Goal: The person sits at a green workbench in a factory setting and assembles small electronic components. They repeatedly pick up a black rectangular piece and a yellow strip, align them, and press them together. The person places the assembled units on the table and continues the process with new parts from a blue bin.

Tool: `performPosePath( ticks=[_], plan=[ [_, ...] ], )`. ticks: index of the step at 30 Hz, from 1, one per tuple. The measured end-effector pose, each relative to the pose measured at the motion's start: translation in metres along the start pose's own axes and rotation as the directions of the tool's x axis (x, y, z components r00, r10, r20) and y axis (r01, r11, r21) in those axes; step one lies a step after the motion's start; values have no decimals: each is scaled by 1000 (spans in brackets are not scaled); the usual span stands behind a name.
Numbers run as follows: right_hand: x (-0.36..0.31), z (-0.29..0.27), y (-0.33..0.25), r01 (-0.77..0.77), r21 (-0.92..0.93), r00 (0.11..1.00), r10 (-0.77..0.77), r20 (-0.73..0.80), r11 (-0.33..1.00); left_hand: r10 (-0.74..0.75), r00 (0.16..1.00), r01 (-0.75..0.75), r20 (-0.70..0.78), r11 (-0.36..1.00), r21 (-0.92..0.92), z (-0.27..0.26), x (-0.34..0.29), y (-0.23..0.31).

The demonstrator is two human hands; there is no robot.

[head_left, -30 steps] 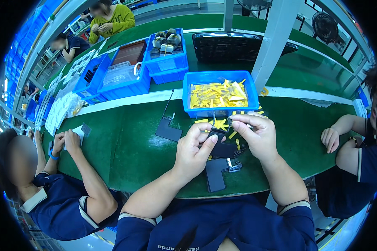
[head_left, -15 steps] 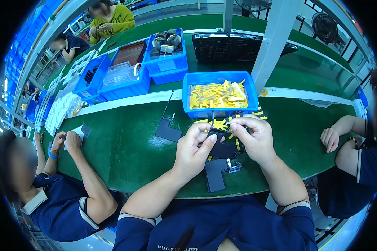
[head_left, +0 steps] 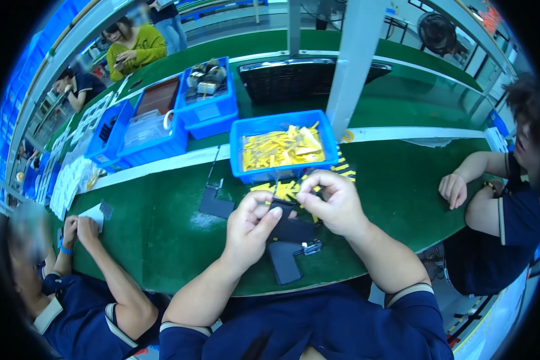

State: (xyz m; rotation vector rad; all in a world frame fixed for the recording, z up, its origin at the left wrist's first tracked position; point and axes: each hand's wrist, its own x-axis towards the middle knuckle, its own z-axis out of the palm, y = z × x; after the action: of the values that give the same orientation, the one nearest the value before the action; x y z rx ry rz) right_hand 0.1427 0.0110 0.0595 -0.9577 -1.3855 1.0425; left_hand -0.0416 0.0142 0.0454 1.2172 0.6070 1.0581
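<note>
1. Green worktables (head_left: 396,180) fill the room around me, with a pale upright post (head_left: 351,72) ahead and a black fan (head_left: 436,33) in the far right corner.
2. Across the ledge to my left stand blue crates (head_left: 207,114); a black panel (head_left: 294,81) lies behind the post's left side.
3. Straight ahead sits a blue bin (head_left: 285,174), heaped with yellow strips (head_left: 276,147). Loose yellow pieces (head_left: 285,191) lie on the table just in front of it.
4. My left hand (head_left: 246,231) has thumb and fingers clamped on a black part (head_left: 282,210), held above the table between me and the bin.
5. My right hand (head_left: 336,204) is beside that part's right end, thumb and forefinger drawn close together; I cannot tell what, if anything, is pinched there.
6. Below my grip is a dark flat piece (head_left: 296,230), and nearer me an L-shaped black piece (head_left: 284,264) with a metal fitting (head_left: 309,247).
7. Farther left lies another black piece (head_left: 216,206), a thin dark strip (head_left: 213,165) reaching up from it.
8. At my left a co-worker's hands (head_left: 81,231) meet by a white sheet (head_left: 93,215); at my right another person's hand (head_left: 453,191) rests on the table.
</note>
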Motion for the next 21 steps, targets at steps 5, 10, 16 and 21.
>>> performPosePath(
  ticks=[5,10,16,21],
  plan=[
    [-1,-2,-9,-125,304,984,77,162,944,-24,997,34,71,990,-134,-2,1,-2],
    [3,-1,-10,-178,472,965,59,257,863,-89,992,106,85,968,-229,-3,5,6],
    [2,-4,-9,-129,315,979,70,192,940,-94,991,115,100,965,-236,-6,5,2],
    [0,-4,3,-76,132,996,68,63,988,-63,994,78,87,979,-190,-8,6,-3]
  ],
)
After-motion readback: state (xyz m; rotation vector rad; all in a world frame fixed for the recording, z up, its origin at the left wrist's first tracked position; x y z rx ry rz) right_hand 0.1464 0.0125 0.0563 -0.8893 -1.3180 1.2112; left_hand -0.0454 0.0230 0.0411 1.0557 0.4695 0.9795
